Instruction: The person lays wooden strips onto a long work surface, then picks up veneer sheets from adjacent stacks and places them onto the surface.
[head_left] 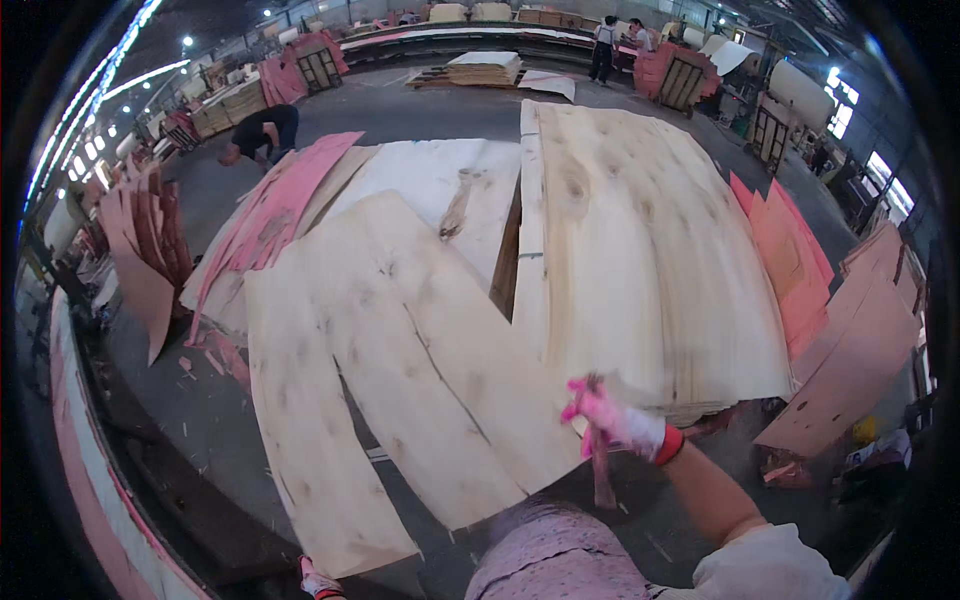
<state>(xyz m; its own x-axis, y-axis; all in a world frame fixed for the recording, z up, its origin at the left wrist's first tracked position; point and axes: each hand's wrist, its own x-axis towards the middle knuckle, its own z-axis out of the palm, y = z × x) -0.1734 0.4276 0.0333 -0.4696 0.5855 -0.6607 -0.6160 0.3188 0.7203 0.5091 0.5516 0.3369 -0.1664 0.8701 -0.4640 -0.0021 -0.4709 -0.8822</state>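
Observation:
A large pale wood veneer sheet (pixel 400 330) with knots and long splits slants across the middle, in front of me. At its lower left corner is my left hand (pixel 318 580) in a white and pink glove, closed on the edge, with its fingers partly hidden. By the sheet's right corner, my right hand (pixel 622 418), in a white glove with pink fingers and a red cuff, is closed around a narrow reddish-brown strip (pixel 603 475), blurred. Whether that hand also grips the sheet, I cannot tell. Behind it lies a tall stack of pale veneer (pixel 650 250).
Pink veneer strips (pixel 300 190) and white sheets (pixel 420 175) lie beyond the sheet. Pinkish sheets lean at the right (pixel 850 340) and left (pixel 145 240). A person (pixel 265 135) bends over at the far left. A low stack (pixel 485 68) stands on the floor farther back.

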